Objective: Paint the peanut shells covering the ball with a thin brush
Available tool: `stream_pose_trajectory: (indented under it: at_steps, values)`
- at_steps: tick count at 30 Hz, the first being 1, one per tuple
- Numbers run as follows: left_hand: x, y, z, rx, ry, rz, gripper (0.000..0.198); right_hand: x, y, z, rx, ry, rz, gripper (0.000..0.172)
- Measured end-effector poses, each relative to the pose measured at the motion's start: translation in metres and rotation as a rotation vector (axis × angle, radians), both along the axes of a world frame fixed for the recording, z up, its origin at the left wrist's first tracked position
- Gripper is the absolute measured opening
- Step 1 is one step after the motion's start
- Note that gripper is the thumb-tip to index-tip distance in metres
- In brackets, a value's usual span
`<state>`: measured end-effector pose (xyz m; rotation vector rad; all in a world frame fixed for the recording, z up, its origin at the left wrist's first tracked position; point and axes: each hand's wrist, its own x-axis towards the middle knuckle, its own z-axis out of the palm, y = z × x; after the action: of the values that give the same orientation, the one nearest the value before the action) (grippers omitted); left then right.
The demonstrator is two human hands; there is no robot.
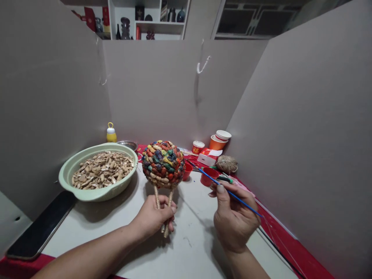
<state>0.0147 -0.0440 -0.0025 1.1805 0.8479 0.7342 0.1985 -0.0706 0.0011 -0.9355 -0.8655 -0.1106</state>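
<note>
In the middle of the head view stands a ball covered in peanut shells (162, 162), many painted red, green, blue and yellow, with some bare tan ones. Two twine-wrapped sticks (157, 197) run down from its underside. My left hand (158, 215) is closed around these sticks and keeps the ball upright above the table. To the right, my right hand (235, 217) pinches a thin blue paintbrush (240, 199). The brush tip points up and left towards the ball, apart from it. Behind it are two red cups (209, 176), their contents hard to make out.
A green colander (68, 174) full of peanut shells stands left, beside a black phone (40, 228). Farther back are a yellow bottle (111, 135), a metal bowl (128, 145), paper cups (218, 142) and a twine ball (227, 164). Grey panels (162, 89) enclose the table.
</note>
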Motion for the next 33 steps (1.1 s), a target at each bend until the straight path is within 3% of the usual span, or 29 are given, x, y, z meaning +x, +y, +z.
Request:
stream_pose_trajectory:
  at_steps: [12,19,26,33]
  values:
    - [0.003,0.007,0.009,0.000,0.006,0.037,0.035,0.006,0.015,-0.005,-0.094,0.030,-0.043,0.033]
    - [0.001,0.011,0.010,0.018,0.016,0.064,0.035,0.005,0.014,-0.003,-0.072,0.029,-0.048,0.029]
    - [0.003,0.010,0.011,0.039,0.035,0.061,0.037,0.025,0.006,0.016,0.045,0.124,-0.191,0.034]
    - [0.002,0.010,0.007,0.053,0.029,0.062,0.037,0.056,-0.020,0.058,-0.091,0.033,-0.250,0.039]
